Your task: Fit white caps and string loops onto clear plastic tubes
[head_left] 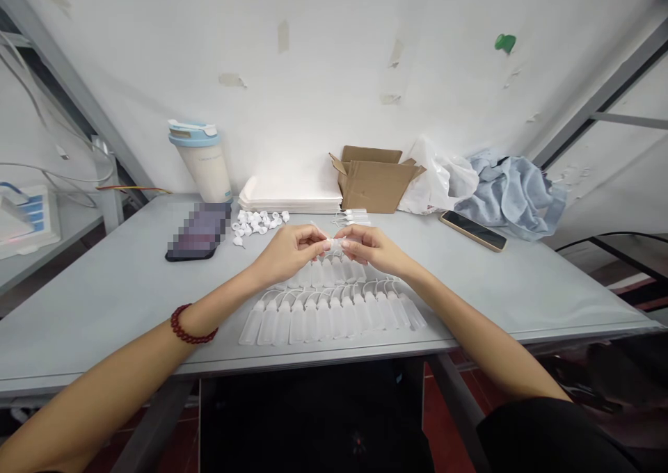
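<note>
My left hand [300, 250] and my right hand [369, 245] meet over the middle of the table, fingertips pinched on a small translucent white plastic piece [335, 244]. Fingers cover much of it, so its exact kind is hard to make out. Just below my hands lies a row of translucent plastic bottles [323, 273] with thin white tubes. Closer to the table's front edge is a longer row of such bottles [328, 318], side by side, their curved tubes pointing away from me. A pile of small white caps [258, 222] sits left of my hands.
Behind my hands stand a stack of white trays [292, 193], an open cardboard box [371, 184] and a white plastic bag [438, 174]. A phone [472, 230] and blue cloth [514, 191] lie right. A cup [202, 163] and a blurred dark device [198, 231] are left.
</note>
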A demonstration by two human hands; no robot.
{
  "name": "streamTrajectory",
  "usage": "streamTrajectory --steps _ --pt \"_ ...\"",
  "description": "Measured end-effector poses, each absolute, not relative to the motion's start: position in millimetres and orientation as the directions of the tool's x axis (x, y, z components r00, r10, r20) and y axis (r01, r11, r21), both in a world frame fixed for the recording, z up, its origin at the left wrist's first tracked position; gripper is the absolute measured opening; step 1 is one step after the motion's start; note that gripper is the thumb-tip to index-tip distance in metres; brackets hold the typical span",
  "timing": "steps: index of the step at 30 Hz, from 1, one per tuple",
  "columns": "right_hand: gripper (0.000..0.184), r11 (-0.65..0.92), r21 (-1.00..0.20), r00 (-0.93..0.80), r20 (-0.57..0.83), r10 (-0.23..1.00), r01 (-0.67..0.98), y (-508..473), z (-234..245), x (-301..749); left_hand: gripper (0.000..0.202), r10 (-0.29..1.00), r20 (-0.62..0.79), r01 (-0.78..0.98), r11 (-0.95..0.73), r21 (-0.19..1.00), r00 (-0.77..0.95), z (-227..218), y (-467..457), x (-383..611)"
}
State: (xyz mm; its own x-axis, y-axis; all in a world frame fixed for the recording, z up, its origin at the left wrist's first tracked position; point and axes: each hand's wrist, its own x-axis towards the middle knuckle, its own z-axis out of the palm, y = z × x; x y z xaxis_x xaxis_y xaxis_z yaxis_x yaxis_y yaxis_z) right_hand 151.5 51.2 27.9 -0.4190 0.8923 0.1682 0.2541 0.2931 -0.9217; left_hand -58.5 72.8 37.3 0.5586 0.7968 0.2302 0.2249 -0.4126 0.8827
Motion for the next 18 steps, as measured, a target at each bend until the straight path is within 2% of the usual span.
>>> streamTrajectory --steps 10,15,18 --pt "0.031 0.179 -0.973 -0.388 0.11 0.915 0.146 48 29 146 0.024 0.801 0.182 0.225 -0.365 0.903 0.57 41 73 -57" --pt "0.031 0.18 -0.967 -0.396 0.096 0.913 0.18 47 29 144 0.034 0.788 0.218 0.3 -0.452 0.84 0.576 30 76 -56" --pt "0.03 0.228 -0.947 -0.401 0.122 0.908 0.228 46 27 143 0.041 0.798 0.186 0.372 -0.455 0.809 0.574 26 77 -55"
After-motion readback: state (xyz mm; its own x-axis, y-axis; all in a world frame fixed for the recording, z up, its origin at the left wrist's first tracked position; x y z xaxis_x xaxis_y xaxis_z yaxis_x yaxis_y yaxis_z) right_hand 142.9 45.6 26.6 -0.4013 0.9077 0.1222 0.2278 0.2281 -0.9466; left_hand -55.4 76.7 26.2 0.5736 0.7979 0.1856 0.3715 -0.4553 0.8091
